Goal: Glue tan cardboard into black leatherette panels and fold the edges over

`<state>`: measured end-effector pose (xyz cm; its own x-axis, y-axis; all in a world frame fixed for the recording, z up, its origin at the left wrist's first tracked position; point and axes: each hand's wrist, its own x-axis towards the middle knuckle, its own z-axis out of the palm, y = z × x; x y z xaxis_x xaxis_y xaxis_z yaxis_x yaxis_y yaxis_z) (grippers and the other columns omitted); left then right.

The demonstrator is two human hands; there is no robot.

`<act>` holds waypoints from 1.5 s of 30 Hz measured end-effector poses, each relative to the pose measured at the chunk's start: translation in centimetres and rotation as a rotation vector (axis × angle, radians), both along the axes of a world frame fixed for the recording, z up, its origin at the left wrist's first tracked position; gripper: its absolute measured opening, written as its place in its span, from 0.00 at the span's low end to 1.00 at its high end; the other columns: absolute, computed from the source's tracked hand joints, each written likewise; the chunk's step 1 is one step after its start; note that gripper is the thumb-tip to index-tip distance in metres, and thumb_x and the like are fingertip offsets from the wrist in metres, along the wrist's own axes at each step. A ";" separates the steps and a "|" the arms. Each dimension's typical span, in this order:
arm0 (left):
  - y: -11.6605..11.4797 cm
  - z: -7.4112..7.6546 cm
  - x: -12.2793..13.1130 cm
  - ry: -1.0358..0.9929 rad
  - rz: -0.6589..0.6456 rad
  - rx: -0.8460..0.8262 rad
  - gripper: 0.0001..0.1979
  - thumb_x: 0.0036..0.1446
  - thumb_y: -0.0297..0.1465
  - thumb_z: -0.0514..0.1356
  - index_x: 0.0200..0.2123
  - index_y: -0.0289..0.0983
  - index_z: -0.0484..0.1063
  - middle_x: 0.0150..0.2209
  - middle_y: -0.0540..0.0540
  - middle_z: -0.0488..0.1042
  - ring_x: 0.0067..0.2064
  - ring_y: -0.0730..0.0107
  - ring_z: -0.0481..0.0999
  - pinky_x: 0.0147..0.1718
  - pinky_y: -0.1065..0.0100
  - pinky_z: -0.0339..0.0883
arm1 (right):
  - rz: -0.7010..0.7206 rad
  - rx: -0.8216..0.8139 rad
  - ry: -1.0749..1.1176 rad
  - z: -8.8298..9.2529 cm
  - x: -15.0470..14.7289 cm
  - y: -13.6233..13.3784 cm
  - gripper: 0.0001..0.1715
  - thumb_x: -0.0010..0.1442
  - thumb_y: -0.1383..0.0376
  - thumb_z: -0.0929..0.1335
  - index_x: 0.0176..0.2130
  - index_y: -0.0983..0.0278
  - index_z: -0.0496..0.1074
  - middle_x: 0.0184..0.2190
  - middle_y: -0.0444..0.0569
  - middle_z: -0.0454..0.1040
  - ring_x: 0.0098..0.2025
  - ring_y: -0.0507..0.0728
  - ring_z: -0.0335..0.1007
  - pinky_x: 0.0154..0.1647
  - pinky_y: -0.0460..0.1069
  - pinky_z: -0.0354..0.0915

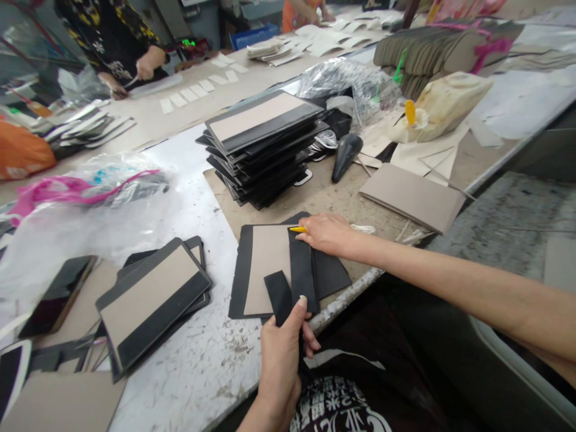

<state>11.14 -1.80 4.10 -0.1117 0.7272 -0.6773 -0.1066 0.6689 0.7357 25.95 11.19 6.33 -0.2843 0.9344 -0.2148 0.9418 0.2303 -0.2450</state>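
At the table's front edge, my left hand (283, 354) is closed on a black strip (279, 295), thumb on top; the strip's free end lies over a beige board with black borders (270, 252). The lower fingers are partly hidden behind the thumb. My right hand (326, 234) rests at the board's upper right corner, fingers closed around a slim yellow tool (297, 229). Only its pointed yellow end shows, so its kind is unclear. The tip touches or hovers just over the board's right black border. Another black piece (330, 273) lies partly beneath the board.
Behind the board stands a tall stack of black-bordered boards (265, 144). Similar boards (153, 300) and a phone (58, 294) lie left. Beige sheets (414, 195), a dark pointed object (346, 156) and a stained plastic container (450, 105) sit right. A co-worker's hands (135, 75) are across the table.
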 end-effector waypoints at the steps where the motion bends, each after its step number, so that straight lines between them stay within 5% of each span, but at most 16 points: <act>1: 0.0 0.0 0.0 0.004 -0.010 0.000 0.21 0.43 0.46 0.64 0.20 0.31 0.70 0.09 0.50 0.65 0.11 0.77 0.60 0.11 0.75 0.52 | 0.002 0.004 -0.006 -0.1 0.0 0.0 0.18 0.62 0.59 0.61 0.44 0.67 0.70 0.41 0.60 0.75 0.44 0.65 0.70 0.43 0.55 0.63; 15: 0.9 0.3 -0.8 0.056 -0.179 0.039 0.20 0.46 0.44 0.62 0.17 0.33 0.66 0.09 0.51 0.63 0.12 0.73 0.65 0.11 0.75 0.56 | 0.074 0.030 -0.012 -0.9 0.1 0.4 0.16 0.62 0.61 0.61 0.44 0.69 0.69 0.40 0.62 0.75 0.43 0.64 0.72 0.40 0.52 0.65; 24: 1.6 0.0 -0.9 0.192 -0.283 0.045 0.19 0.44 0.44 0.60 0.15 0.35 0.65 0.07 0.52 0.61 0.09 0.77 0.59 0.09 0.76 0.48 | 0.075 0.053 -0.005 -1.0 0.2 0.4 0.16 0.61 0.61 0.61 0.44 0.68 0.69 0.39 0.61 0.75 0.43 0.64 0.72 0.41 0.53 0.66; 45: 1.8 -0.5 -0.7 0.264 -0.337 0.085 0.21 0.40 0.49 0.58 0.13 0.36 0.63 0.06 0.52 0.59 0.09 0.77 0.58 0.09 0.75 0.48 | 0.024 0.076 0.020 -1.1 0.1 0.1 0.16 0.60 0.62 0.62 0.44 0.68 0.71 0.39 0.60 0.76 0.42 0.64 0.73 0.39 0.52 0.66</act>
<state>10.49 -0.03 3.60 -0.0200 0.8046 -0.5934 0.3065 0.5699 0.7624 26.09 11.26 5.26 -0.3106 0.9406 -0.1375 0.9308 0.2716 -0.2446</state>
